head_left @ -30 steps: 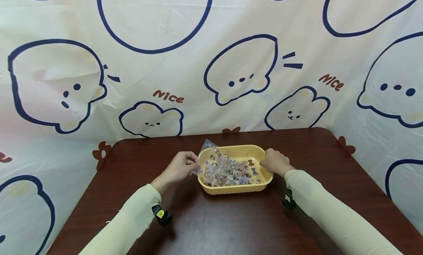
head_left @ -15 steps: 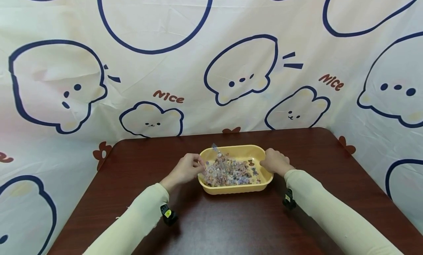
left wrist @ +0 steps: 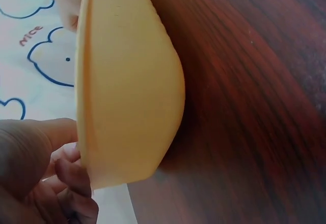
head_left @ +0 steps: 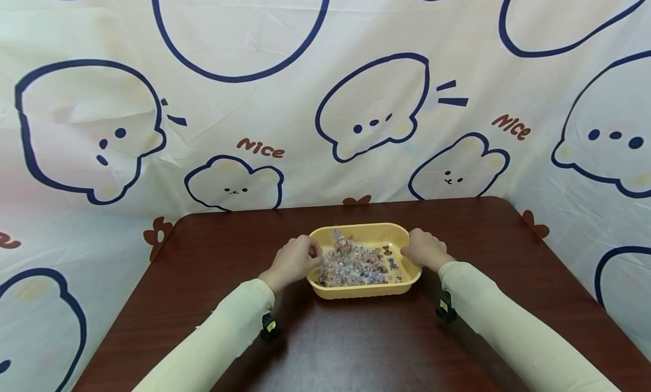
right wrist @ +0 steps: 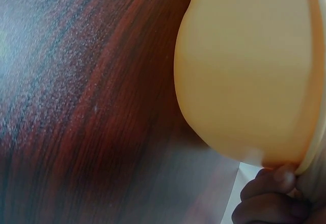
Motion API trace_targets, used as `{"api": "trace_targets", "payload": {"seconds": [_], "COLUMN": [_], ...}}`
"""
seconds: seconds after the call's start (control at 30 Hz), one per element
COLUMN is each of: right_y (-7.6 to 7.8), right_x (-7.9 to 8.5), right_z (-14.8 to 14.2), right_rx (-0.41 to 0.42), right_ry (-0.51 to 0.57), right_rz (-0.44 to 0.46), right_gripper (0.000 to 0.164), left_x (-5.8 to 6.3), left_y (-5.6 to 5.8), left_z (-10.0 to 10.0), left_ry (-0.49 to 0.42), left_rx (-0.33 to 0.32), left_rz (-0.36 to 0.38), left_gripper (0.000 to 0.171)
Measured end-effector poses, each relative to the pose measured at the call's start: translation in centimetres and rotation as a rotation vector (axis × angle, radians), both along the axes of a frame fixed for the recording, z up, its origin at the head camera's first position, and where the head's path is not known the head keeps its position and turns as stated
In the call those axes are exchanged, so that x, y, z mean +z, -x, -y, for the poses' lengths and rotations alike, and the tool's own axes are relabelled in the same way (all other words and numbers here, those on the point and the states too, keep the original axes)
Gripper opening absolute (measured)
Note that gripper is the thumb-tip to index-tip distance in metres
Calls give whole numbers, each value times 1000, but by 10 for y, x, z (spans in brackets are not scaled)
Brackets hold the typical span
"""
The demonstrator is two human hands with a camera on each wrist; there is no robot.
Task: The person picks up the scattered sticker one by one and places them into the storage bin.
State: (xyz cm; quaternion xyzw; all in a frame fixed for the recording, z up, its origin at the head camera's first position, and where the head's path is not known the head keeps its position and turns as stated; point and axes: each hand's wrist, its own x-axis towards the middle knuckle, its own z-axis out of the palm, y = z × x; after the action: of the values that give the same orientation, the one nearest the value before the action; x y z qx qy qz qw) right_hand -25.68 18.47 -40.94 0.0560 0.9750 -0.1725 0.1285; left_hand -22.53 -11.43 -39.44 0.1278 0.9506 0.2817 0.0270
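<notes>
A yellow plastic tray stands on the table, its long side facing me. Inside is a heap of small, colourful, partly clear pieces that look like cartoon stickers, densest toward the left. At the tray's left end, my left hand pinches a clear plastic bag, which overlaps the heap and is hard to make out. In the left wrist view its curled fingers are right at the rim. My right hand grips the right end of the tray, with fingers curled under the rim in the right wrist view.
The dark brown wooden table reaches back to a pale cloth backdrop printed with cartoon outlines. More printed cloth hangs at both sides. A black wrist device sits on the left sleeve, another black device on the right.
My left hand has moved right, from beside the tray to over its left rim, taking the clear bag inward over the heap. My right hand and the tray have stayed in place.
</notes>
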Motion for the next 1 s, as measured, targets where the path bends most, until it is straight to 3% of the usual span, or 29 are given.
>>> {"api": "trace_targets", "payload": {"seconds": [0.23,0.47,0.63,1.0], "right_y": [0,1,1,-1], "right_x": [1,1,1,1], "right_z": [1,1,1,0], "right_rx": [1,-7,-9,0], "right_ry": [0,-3,-10,-14], "right_rz": [0,9,16,-6], "right_gripper": [34,32,34,32], "left_x": [-1,-3,-3,-1], "left_y": [1,0,-1,-4], "left_z": [-3,-4,-4,-3], "left_ry": [123,204,224,209], "left_rx": [16,17,15,0], "left_rz": [-15,-61,-94,-88], "left_gripper": [11,35,37,33]}}
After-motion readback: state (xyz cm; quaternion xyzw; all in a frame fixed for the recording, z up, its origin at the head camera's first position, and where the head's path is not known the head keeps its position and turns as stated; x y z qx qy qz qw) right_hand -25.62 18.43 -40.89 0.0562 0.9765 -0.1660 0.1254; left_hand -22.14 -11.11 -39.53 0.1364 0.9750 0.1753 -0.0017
